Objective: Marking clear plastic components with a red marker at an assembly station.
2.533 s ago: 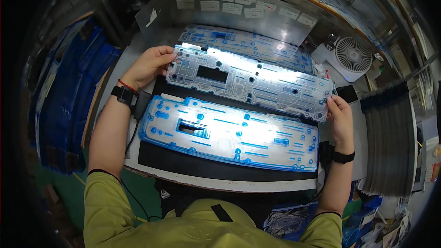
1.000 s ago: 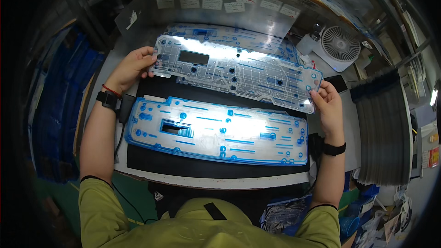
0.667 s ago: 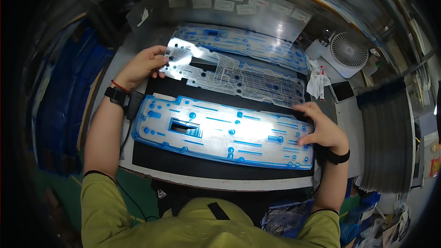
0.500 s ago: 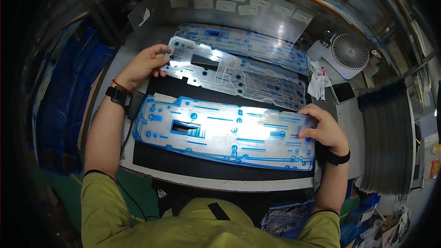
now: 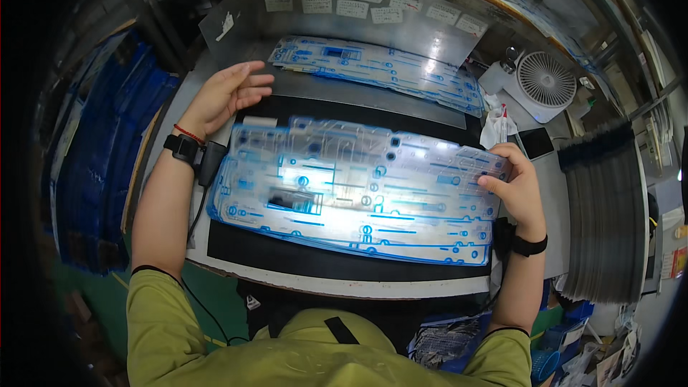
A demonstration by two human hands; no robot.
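Note:
A clear plastic panel (image 5: 430, 161), long and flat with cut-outs and raised lines, lies partly over a stack of translucent panels with blue edges (image 5: 401, 247). Motion smears its left part, so I cannot tell whether it rests flat on the stack. My right hand (image 5: 517, 188) pinches the panel's right end, thumb on top and fingers behind the far edge. At the upper left, my left hand (image 5: 233, 94) is off the panel, fingers apart and holding nothing. Farther back lies a second stack of similar blue-edged panels (image 5: 373, 70).
A dark mat (image 5: 244, 244) covers the worktable. At the back right stand a white fan (image 5: 546, 80), a bottle (image 5: 494, 79) and a dark phone-like slab (image 5: 535, 143). Piles of thin sheets (image 5: 602, 215) stand at the right; blue-wrapped ones (image 5: 100, 165) stand at the left.
The clear panel has come nearer, from between the two stacks to over the near one. My left hand has let go of its left end; my right hand has shifted slightly right and away from me.

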